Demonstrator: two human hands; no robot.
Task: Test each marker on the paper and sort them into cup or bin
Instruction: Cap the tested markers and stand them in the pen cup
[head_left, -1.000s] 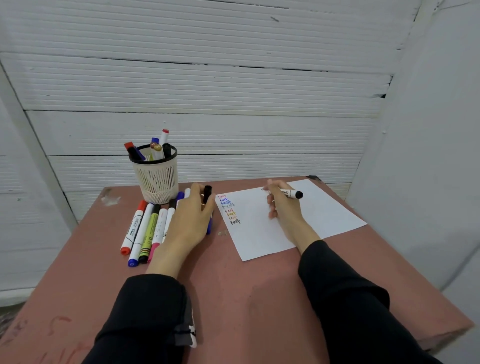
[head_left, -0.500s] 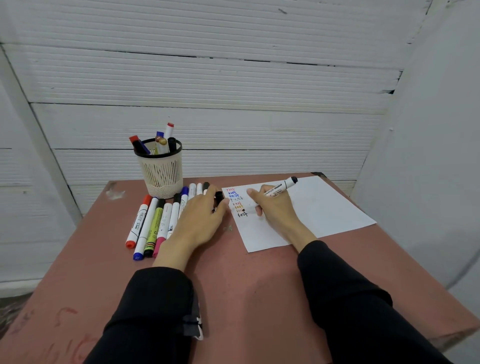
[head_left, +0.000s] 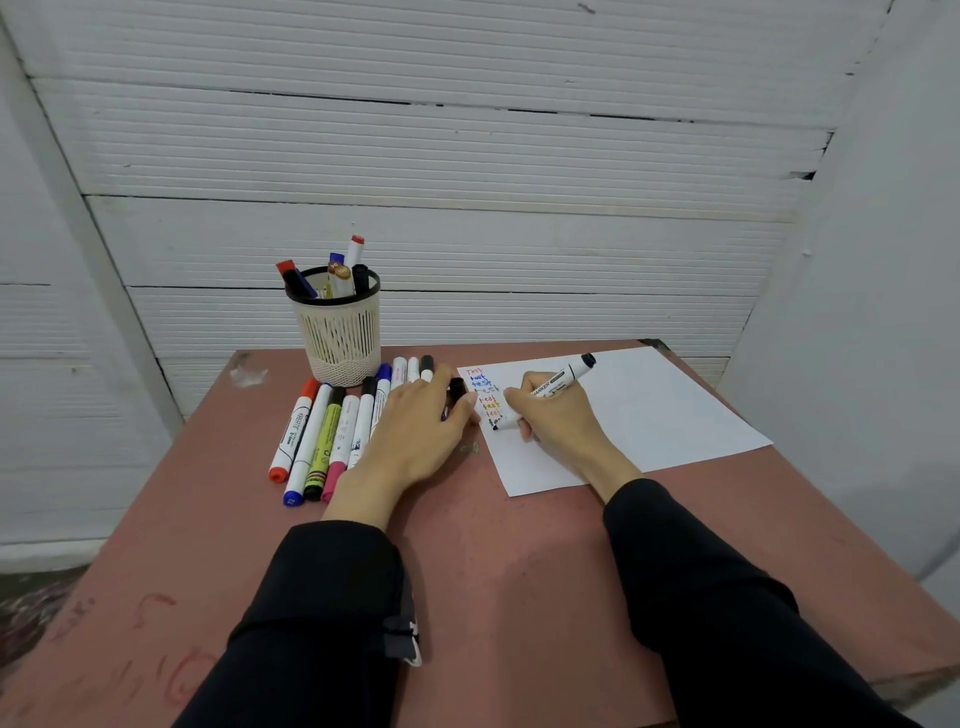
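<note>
One white black-tipped plastic marker pinched in right hand, nib on white paper sheet at frame centre.
Probably light, rigid, smooth; best gripped mid-barrel. Left hand curled round small black cap.

The reddish tabletop carried a cup; a row of markers lay just before it, paper to its right.
</note>
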